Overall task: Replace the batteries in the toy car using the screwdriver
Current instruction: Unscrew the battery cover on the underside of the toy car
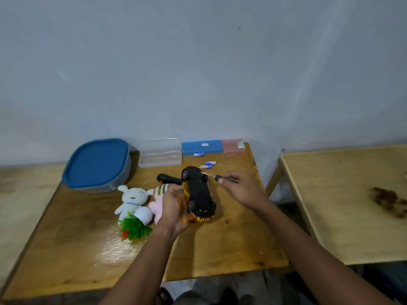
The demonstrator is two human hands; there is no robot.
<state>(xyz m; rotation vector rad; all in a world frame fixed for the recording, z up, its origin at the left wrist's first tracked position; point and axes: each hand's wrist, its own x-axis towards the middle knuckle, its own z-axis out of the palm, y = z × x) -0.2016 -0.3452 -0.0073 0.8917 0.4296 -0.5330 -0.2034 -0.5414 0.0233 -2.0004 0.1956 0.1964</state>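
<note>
Wooden desk [220,249] against a pale wall. Left hand [174,205] grips the car [198,190], which is tipped on its side with its long axis running away and its underside facing right. Right hand [237,188], just beside it, pinches the screwdriver [217,178] in its fingers, with the tip pointing left at the car's far end. 3 batteries [208,165] lie beyond.

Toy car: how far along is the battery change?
Done: the toy car lies underside up, gripped by the left hand. In hand: the right hand holds the screwdriver, tip at the underside; whether it is opened yet is unclear. Left: three batteries lie loose on the table; which are new I cannot tell.
</note>
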